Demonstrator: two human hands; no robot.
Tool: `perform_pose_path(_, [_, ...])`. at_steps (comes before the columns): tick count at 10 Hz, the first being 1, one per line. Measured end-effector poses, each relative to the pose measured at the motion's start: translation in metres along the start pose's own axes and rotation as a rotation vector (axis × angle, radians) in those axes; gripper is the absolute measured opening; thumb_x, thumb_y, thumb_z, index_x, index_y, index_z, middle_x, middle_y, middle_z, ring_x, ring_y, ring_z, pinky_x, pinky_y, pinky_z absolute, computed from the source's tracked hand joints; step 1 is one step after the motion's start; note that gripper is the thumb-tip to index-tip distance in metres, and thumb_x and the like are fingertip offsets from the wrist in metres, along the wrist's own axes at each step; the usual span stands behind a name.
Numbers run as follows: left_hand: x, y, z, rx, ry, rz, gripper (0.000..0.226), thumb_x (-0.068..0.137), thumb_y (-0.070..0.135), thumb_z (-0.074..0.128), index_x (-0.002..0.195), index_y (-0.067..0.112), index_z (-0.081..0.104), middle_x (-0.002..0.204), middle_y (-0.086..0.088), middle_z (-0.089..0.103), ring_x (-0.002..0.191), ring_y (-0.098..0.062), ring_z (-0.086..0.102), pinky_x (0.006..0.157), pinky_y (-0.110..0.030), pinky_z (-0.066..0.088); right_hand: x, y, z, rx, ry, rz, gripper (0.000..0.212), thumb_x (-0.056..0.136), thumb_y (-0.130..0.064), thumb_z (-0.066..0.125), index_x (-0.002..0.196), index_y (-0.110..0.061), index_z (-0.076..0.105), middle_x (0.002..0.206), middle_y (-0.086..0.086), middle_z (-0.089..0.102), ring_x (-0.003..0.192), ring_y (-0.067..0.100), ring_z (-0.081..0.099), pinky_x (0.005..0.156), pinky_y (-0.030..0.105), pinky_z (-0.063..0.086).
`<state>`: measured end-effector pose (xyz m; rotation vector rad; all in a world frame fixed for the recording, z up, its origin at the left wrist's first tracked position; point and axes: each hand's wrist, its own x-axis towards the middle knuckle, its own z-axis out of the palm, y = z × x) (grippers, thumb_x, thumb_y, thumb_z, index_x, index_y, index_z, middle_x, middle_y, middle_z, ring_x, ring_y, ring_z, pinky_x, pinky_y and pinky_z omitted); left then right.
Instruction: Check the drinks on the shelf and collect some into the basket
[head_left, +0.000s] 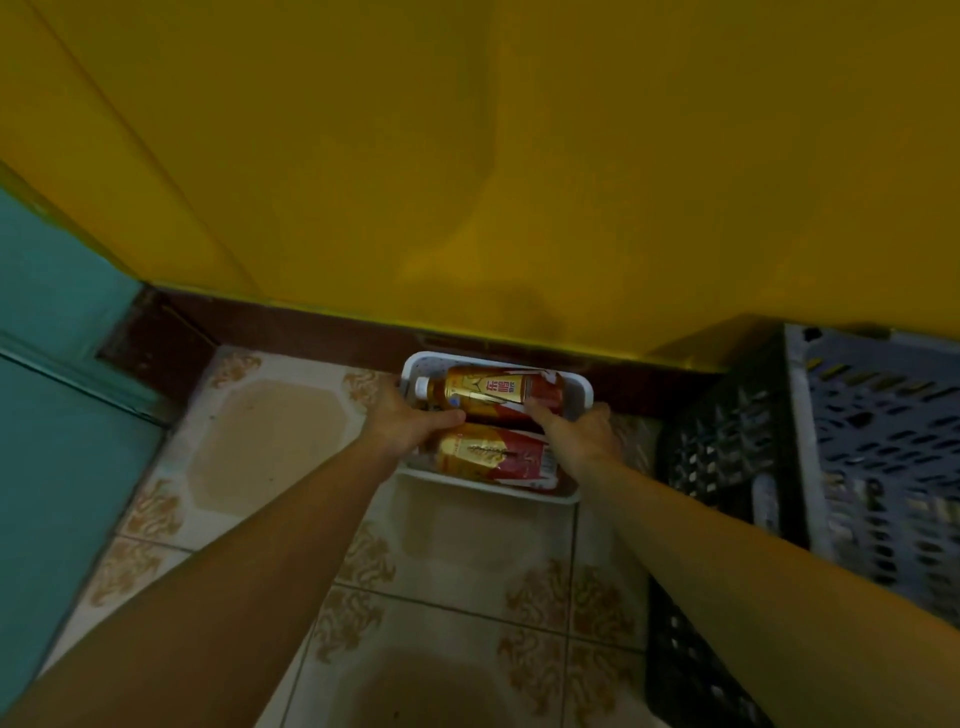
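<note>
Basket contents half hidden (hands over bottles).

The only lettering sits on the upper bottle in the basket: a few large red characters on a pale band of its gold and red label, seen sideways and too blurred to read for certain. Small print beside them cannot be made out. The lower bottle has a gold and red label with a pale emblem, but no characters on it can be read.
</note>
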<state>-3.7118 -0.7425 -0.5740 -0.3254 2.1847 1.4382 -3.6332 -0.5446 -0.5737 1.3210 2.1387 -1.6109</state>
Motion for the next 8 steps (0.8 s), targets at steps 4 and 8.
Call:
perform_pose_path(4, [-0.017,0.009,-0.026,0.291,-0.124,0.080,0.014,0.092,0.022,0.073,0.086,0.030,0.063,0.102,-0.004,0.071,0.101,-0.027,0.066,0.100,-0.044,0.051,-0.008,-0.017,-0.014,-0.562,0.057,-0.205,0.076,0.097,-0.060,0.055,0.151,-0.011,0.033,0.151,0.020,0.036,0.137,0.040,0.042,0.111,0.052,0.042])
perform_pose_path(8, [-0.058,0.014,-0.060,0.679,-0.099,0.407,0.055,0.091,0.036,0.070,0.140,0.019,0.054,0.134,-0.007,0.057,0.122,-0.027,0.057,0.098,-0.038,0.049,-0.206,-0.110,-0.129,0.016,0.013,-1.448,0.043,0.098,-0.021,0.054,0.137,-0.007,0.043,0.120,0.015,0.056,0.109,0.030,0.058,0.080,0.035,0.047])
